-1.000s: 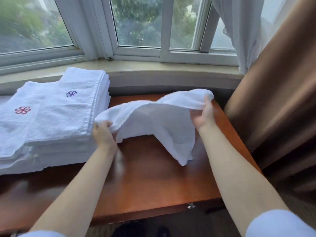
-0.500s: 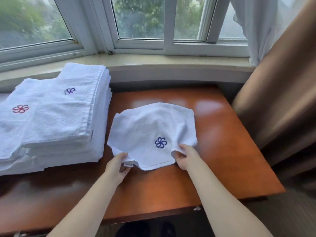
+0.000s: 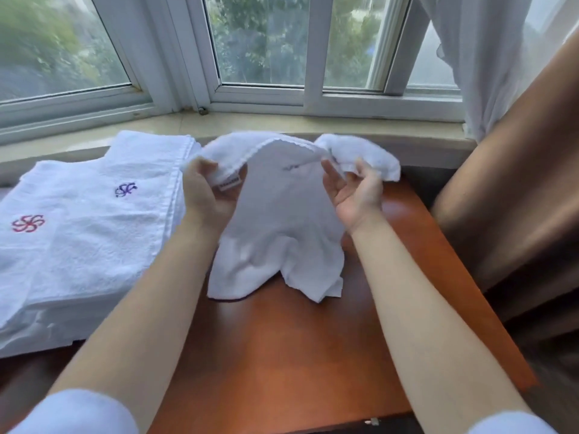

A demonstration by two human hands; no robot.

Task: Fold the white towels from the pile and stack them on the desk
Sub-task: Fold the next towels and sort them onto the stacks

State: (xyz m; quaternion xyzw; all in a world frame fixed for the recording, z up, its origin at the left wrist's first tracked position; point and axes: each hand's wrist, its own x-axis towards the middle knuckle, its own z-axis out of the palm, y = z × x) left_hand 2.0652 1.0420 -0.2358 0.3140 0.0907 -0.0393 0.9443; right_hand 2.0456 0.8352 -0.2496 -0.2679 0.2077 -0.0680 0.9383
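Observation:
A small white towel (image 3: 282, 233) hangs in the air over the middle of the wooden desk (image 3: 300, 349), its lower edge touching the desktop. My left hand (image 3: 206, 195) grips its upper left corner, beside a small sewn label. My right hand (image 3: 354, 195), palm up, holds the bunched upper right edge between its fingers. A stack of folded white towels (image 3: 84, 239) with a purple and a red flower emblem lies on the left of the desk.
A window sill (image 3: 282, 123) runs behind the desk under white window frames. A brown curtain (image 3: 513, 189) hangs close along the desk's right side, with a sheer white curtain (image 3: 482, 57) above it. The desk's front edge lies near my elbows.
The towel lay flat on the desk with its blue emblem up and both hands at its near corners. Now both hands have lifted it by its top edge and it hangs crumpled.

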